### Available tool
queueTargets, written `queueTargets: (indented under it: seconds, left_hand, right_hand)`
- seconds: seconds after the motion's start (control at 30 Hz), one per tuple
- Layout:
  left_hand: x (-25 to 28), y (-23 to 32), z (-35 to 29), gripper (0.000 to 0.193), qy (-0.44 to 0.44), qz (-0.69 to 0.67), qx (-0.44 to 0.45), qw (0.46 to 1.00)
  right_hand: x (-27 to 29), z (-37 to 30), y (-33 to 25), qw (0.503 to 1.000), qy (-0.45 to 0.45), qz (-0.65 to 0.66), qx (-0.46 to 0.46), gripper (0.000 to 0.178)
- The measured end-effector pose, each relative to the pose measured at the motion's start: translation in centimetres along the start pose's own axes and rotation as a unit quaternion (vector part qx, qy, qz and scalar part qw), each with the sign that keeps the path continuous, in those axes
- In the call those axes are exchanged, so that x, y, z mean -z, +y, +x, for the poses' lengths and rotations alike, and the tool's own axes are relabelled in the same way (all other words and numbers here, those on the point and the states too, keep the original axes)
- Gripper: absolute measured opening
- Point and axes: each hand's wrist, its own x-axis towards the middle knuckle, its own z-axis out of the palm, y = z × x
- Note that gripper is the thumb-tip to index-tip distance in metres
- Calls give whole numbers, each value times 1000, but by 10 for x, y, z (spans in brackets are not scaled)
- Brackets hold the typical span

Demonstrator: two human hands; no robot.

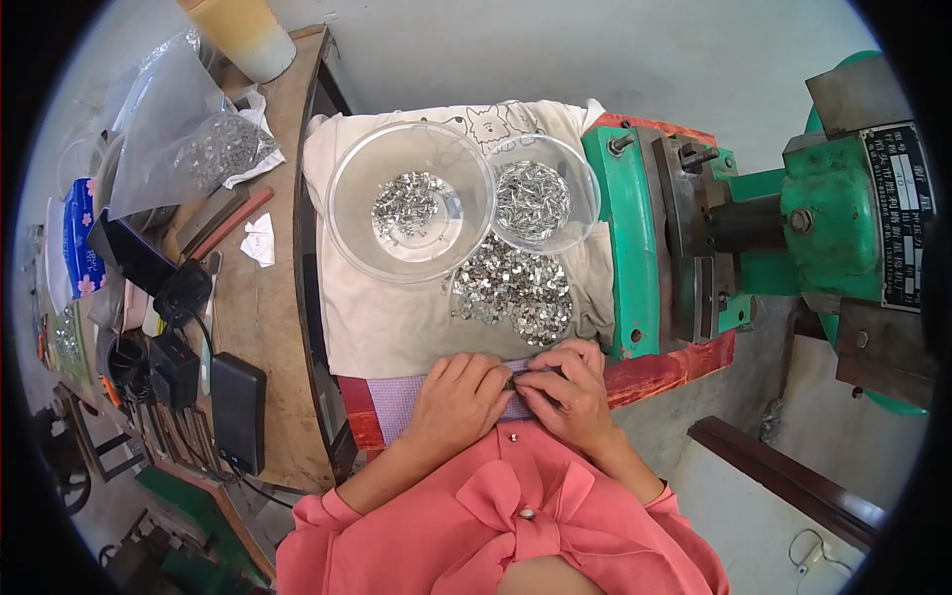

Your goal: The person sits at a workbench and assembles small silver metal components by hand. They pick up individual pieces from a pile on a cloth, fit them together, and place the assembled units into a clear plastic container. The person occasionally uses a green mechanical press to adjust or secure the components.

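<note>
My left hand (pixel 458 399) and my right hand (pixel 567 393) meet at the near edge of the cloth-covered table, fingertips pinched close together. Between them is a small dark piece (pixel 511 384), too small to name. Just beyond my fingers lies a loose pile of small shiny metal pieces (pixel 516 288) on the beige cloth (pixel 382 322). Behind the pile stand two clear plastic tubs. The larger tub (pixel 342 223) on the left holds some small metal pieces, and the smaller tub (pixel 587 198) holds many thin silvery ones.
A green press machine (pixel 833 218) stands at the right, its green base (pixel 635 268) beside the cloth. On the wooden table (pixel 283 327) at the left are a black box (pixel 239 412), cables, a plastic bag of metal bits (pixel 223 149) and a blue packet (pixel 81 238).
</note>
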Motion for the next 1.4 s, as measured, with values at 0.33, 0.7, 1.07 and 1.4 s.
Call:
queueTargets:
  seconds: [0.33, 0.7, 1.07, 1.4]
  left_hand:
    - [-1, -2, -7, 30, -1, 16, 4, 1000]
    - [7, -4, -12, 24, 6, -4, 38, 999]
    - [0, -5, -6, 22, 33, -22, 18, 999]
    - [-5, -5, -3, 15, 45, -11, 14, 999]
  right_hand:
    - [-12, 44, 2, 998, 51, -27, 28, 14]
    - [-22, 60, 1, 992, 57, -109, 25, 12]
    - [-23, 63, -5, 988, 65, -140, 14, 13]
    - [-13, 50, 1, 996, 40, -71, 23, 16]
